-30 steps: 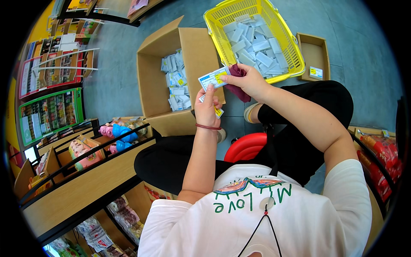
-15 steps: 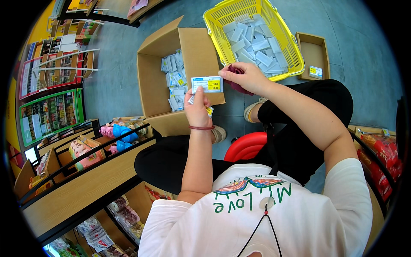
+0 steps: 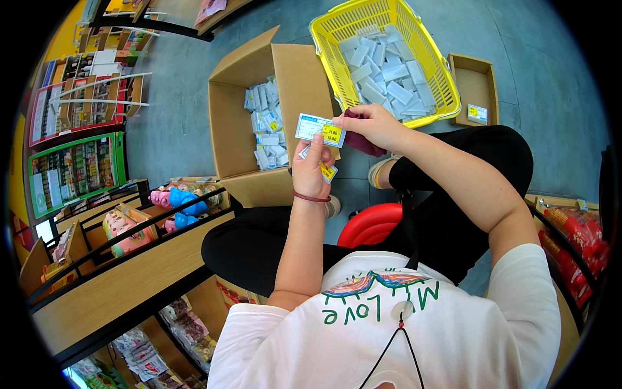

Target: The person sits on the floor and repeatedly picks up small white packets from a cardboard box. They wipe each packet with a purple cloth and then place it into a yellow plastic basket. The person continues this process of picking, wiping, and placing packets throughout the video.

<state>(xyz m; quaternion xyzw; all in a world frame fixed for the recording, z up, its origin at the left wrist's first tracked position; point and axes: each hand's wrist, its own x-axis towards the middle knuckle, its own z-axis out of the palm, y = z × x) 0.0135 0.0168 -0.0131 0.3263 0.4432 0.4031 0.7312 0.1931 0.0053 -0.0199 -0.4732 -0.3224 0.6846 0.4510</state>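
My left hand (image 3: 311, 170) is closed on a blue, white and yellow price tag (image 3: 313, 128), its thumb pressed on the tag's lower edge. A second price tag (image 3: 329, 172) pokes out of the same hand, below the first. My right hand (image 3: 370, 125) pinches the right end of the upper tag and also holds a dark red cloth (image 3: 364, 144), which hangs beneath its fingers. Both hands are above the gap between an open cardboard box (image 3: 301, 81) with many tags in it and a yellow plastic basket (image 3: 452, 91) filled with pale tags.
A shallow cardboard tray (image 3: 483, 65) with one price tag in it lies right of the basket. A red round stool (image 3: 369, 225) stands between my legs. Shelves with toys (image 3: 188, 201) are at the left, and red packages (image 3: 576, 233) hang at the right.
Both hands have shifted slightly right, and the upper tag has tilted, its right end lower. My right fingers now grip that end. The cloth hangs lower and more spread out.
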